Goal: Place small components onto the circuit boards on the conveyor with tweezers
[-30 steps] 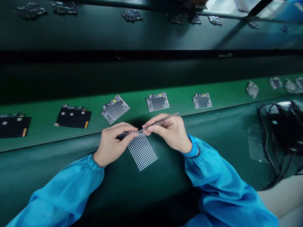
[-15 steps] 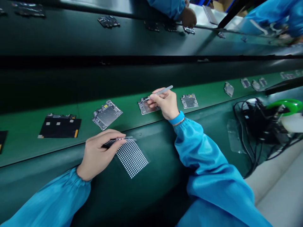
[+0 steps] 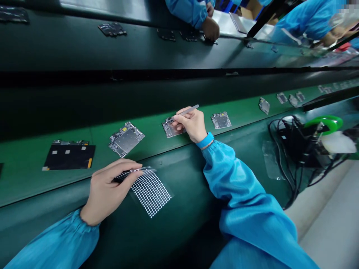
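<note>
My left hand (image 3: pixel 110 187) is closed in a pinch on the near edge of a clear sheet of small white dots (image 3: pixel 148 191) that lies on the dark green ledge. My right hand (image 3: pixel 191 124) is stretched out over the green belt and grips grey tweezers (image 3: pixel 183 111). The tweezer tips touch a circuit board (image 3: pixel 171 128) on the belt, right under the hand. Both arms wear blue sleeves.
More circuit boards (image 3: pixel 126 139) ride the green belt (image 3: pixel 36 179), with a black panel (image 3: pixel 69 155) at left and a board (image 3: pixel 221 120) at right. Black cables (image 3: pixel 294 149) and a green ring (image 3: pixel 325 123) lie at right. Another person's hand (image 3: pixel 210 29) works across the far belt.
My right hand left the dot sheet and carried the tweezers out to the circuit board on the belt. The left hand kept its hold on the sheet. The view shifted left.
</note>
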The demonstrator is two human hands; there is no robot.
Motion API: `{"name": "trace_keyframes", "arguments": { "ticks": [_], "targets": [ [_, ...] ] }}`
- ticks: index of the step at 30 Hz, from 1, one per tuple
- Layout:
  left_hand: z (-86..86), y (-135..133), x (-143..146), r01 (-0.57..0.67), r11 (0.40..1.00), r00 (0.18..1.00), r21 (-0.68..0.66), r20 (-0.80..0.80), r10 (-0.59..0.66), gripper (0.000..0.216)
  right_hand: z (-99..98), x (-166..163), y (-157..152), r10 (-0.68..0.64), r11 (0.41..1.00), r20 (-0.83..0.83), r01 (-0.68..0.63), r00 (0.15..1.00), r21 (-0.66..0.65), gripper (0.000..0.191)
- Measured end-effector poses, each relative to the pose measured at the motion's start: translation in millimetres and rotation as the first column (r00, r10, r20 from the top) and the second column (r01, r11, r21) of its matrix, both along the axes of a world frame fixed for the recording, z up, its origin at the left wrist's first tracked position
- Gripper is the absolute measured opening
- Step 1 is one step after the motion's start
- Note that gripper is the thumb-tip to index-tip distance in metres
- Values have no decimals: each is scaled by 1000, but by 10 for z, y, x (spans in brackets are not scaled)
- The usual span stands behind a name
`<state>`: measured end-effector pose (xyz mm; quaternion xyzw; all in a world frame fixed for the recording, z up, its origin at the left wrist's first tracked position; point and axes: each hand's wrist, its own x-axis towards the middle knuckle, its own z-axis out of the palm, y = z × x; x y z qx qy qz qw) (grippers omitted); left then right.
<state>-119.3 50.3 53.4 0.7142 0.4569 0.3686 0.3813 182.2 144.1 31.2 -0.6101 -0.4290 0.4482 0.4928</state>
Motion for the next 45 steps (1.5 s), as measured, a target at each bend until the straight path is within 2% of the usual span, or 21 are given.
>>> {"name": "trace_keyframes", "arguments": {
  "ticks": [8, 17, 20, 24, 27, 30, 33, 37, 45],
  "targets": [
    [-29, 0, -22, 5, 1000, 1000, -24, 8, -5, 6, -19, 109, -69, 36, 998, -5, -36, 999, 44, 34],
    [-38, -7, -37, 3, 1000, 1000, -6, -15, -3, 5, -6, 178, -79, 5, 999, -8, -5, 1000, 51, 35],
    [-36, -3, -38, 3, 1000, 1000, -8, -6, -3, 4, 54, 194, -97, -18, 998, -10, 19, 1000, 66, 34],
    [-20, 8, -12, -6, 1000, 1000, -25, -10, 5, 3, 241, 50, -234, -37, 994, -41, 41, 998, 100, 38],
    [10, 22, 32, -11, 999, 1000, -45, 3, 11, 3, 397, -207, -425, 72, 991, -104, -59, 992, 117, 36],
    [35, 41, 77, 1, 997, 999, -79, 42, 3, 4, 534, -476, -623, 234, 972, -139, -228, 962, 55, 30],
    [44, 53, 105, 0, 995, 999, -96, 54, 5, 4, 635, -655, -751, 331, 942, -154, -335, 931, 5, 24],
    [49, 58, 124, 10, 996, 997, -83, 74, -4, 5, 687, -744, -797, 358, 933, -142, -360, 923, 6, 18],
    [23, 63, 119, 7, 997, 995, -82, 101, 1, 5, 648, -765, -783, 372, 928, -116, -373, 921, 15, 16]
  ]
}}
